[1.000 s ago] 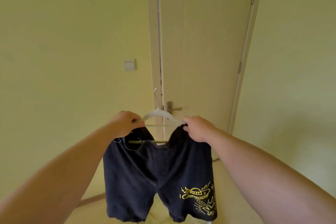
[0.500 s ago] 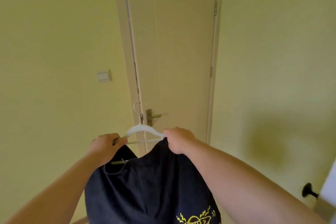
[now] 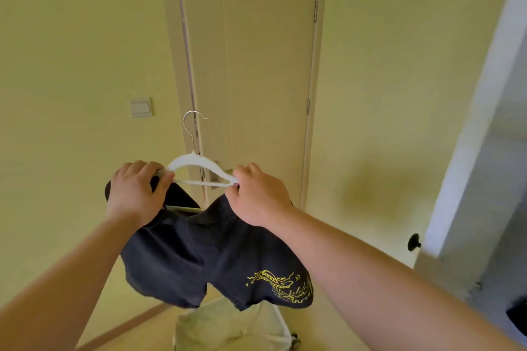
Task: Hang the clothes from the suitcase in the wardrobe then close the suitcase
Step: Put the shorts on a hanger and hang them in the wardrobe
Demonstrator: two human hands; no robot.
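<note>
Shorts (image 3: 205,262), dark, with a yellow print on one leg, draped over the lower bar of a white hanger (image 3: 196,164). My left hand (image 3: 134,194) is closed around the hanger's left shoulder and the cloth under it; my right hand (image 3: 258,196) pinches the right shoulder end. Both hanger tips are hidden by my fingers. Metal hook points up, free. Door (image 3: 265,71) behind, closed, its handle mostly covered by the hanger. White-framed basket (image 3: 231,328) below, cut off at the bottom edge. Pale panel (image 3: 484,151) at right with a dark knob (image 3: 413,242); I cannot tell what it belongs to.
</note>
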